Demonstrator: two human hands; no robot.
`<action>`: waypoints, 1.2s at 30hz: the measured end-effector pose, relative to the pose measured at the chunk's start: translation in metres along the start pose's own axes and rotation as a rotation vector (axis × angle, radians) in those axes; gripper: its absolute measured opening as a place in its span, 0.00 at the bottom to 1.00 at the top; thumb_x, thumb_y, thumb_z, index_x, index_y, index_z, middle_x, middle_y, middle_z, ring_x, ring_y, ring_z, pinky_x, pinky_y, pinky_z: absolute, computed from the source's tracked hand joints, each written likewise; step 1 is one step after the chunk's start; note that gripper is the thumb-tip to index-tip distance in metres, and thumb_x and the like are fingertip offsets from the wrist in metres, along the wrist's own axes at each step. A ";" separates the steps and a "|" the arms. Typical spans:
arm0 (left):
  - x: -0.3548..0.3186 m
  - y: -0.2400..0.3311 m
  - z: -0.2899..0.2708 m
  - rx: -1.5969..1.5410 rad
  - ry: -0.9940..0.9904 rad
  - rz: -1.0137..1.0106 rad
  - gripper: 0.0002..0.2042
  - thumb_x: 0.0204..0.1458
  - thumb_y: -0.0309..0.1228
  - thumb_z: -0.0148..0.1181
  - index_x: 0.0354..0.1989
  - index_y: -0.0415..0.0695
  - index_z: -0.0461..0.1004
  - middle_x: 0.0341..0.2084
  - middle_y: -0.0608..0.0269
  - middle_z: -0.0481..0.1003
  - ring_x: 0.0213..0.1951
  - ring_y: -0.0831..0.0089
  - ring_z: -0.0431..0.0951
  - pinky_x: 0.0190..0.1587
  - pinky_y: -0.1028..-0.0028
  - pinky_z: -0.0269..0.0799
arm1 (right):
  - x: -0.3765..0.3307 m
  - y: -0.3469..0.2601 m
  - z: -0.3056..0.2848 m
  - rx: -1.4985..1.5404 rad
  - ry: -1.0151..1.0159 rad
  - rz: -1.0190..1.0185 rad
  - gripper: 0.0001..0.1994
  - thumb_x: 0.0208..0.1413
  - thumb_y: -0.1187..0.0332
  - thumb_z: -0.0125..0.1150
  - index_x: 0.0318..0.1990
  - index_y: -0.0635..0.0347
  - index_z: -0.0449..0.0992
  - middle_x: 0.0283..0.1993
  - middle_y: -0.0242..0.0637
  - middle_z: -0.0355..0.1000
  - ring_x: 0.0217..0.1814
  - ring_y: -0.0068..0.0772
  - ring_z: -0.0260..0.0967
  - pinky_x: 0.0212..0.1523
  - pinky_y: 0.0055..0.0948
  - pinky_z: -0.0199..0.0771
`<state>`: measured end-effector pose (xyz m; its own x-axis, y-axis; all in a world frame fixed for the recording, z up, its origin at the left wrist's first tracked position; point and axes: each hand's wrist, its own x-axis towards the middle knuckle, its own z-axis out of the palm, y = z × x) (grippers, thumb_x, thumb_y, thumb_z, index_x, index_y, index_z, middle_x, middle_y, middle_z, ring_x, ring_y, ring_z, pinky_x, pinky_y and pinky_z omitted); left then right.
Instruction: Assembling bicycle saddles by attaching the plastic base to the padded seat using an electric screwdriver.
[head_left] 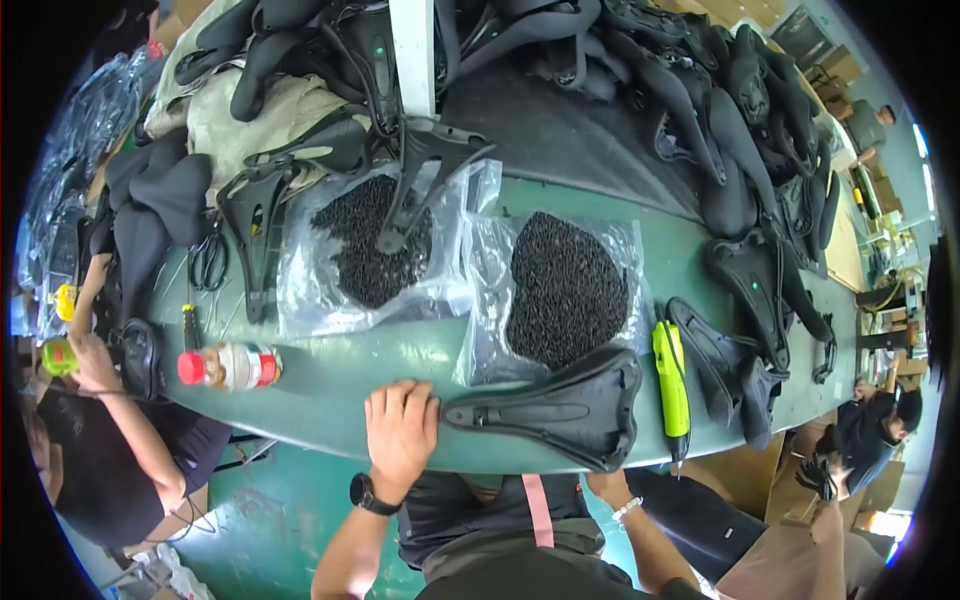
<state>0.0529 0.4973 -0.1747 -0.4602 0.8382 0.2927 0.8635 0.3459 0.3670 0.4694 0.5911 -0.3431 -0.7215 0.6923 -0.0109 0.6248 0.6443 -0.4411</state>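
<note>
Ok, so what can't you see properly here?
In the head view:
Right hand: fingertips hidden by the black saddle or table edge.
Saddle's table-facing side: hidden beneath it.
Black bits: too small to make out singly.
Co-worker at left: cut off by dark lens rim.

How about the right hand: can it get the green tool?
Probably yes: the right hand is by the table, and the black saddle lies left of the green tool, not over it.

Red-and-white label (266, 367) on clear bottle (236, 366): print too small to read. No text legible elsewhere.
</note>
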 end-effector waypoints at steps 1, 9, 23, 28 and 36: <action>0.000 -0.002 0.000 -0.038 0.022 0.014 0.17 0.47 0.28 0.65 0.46 0.45 0.72 0.42 0.59 0.72 0.44 0.57 0.71 0.46 0.59 0.66 | 0.015 -0.021 -0.016 0.018 0.006 -0.011 0.10 0.52 0.64 0.58 0.39 0.55 0.80 0.33 0.47 0.77 0.37 0.56 0.74 0.39 0.45 0.74; 0.005 0.046 -0.026 -0.271 -0.198 0.167 0.33 0.46 0.39 0.68 0.59 0.37 0.65 0.57 0.49 0.68 0.58 0.51 0.66 0.61 0.58 0.62 | 0.042 -0.115 -0.198 0.783 -0.359 0.291 0.09 0.57 0.67 0.61 0.37 0.65 0.78 0.32 0.39 0.77 0.34 0.29 0.74 0.38 0.29 0.74; 0.090 0.098 -0.002 -0.064 -0.155 0.312 0.20 0.51 0.40 0.63 0.47 0.40 0.74 0.50 0.55 0.72 0.51 0.58 0.69 0.52 0.59 0.67 | 0.117 -0.067 -0.221 -0.268 0.357 0.265 0.26 0.45 0.61 0.71 0.50 0.60 0.69 0.42 0.42 0.66 0.46 0.45 0.67 0.41 0.39 0.75; 0.141 0.109 0.040 0.212 -0.057 0.225 0.13 0.51 0.35 0.62 0.43 0.42 0.76 0.39 0.55 0.72 0.46 0.56 0.70 0.48 0.62 0.70 | 0.119 -0.056 -0.210 -0.263 0.239 0.367 0.28 0.46 0.62 0.70 0.54 0.62 0.68 0.43 0.43 0.72 0.42 0.49 0.73 0.38 0.41 0.77; 0.153 0.097 0.049 -0.030 0.016 0.273 0.06 0.51 0.30 0.61 0.33 0.42 0.75 0.32 0.57 0.70 0.37 0.57 0.72 0.40 0.62 0.71 | 0.091 -0.083 -0.258 1.167 0.280 0.388 0.30 0.46 0.72 0.64 0.59 0.67 0.63 0.43 0.37 0.70 0.39 0.27 0.68 0.42 0.26 0.70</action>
<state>0.0767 0.6796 -0.1381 -0.2146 0.8921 0.3977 0.9497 0.0955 0.2982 0.4292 0.6847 -0.0763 -0.3734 0.9080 -0.1901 0.0430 -0.1877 -0.9813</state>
